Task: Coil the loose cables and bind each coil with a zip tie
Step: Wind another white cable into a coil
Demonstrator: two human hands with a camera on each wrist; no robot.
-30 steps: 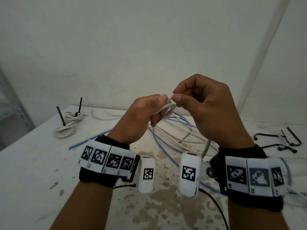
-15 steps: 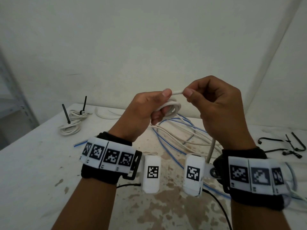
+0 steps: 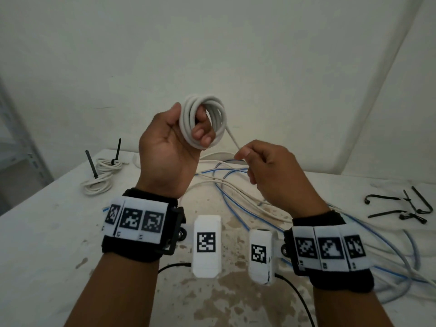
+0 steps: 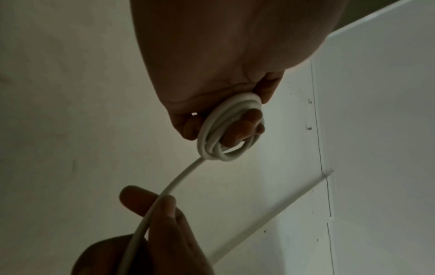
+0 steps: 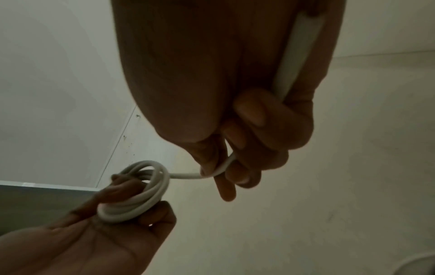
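Observation:
My left hand [image 3: 188, 128] is raised above the table and grips a small white cable coil [image 3: 219, 119] of several loops, fingers curled through its middle. The same coil [image 4: 212, 134] shows in the left wrist view and again [image 5: 141, 202] in the right wrist view. A single strand leaves the coil and runs down to my right hand [image 3: 245, 159], which pinches the white cable [image 5: 188, 175] between thumb and fingers, lower and to the right. Loose white and blue cables [image 3: 238, 192] lie tangled on the table beneath both hands.
A bound white coil [image 3: 101, 175] with black zip ties sticking up lies at the table's far left. Loose black zip ties [image 3: 401, 206] lie at the right. More cable loops [image 3: 401, 267] trail off the right side. A wall stands just behind the stained white table [image 3: 47, 244].
My left hand has risen and turned palm towards me with the coil, which now shows more loops. My right hand has dropped lower and moved apart from it, drawing out a strand.

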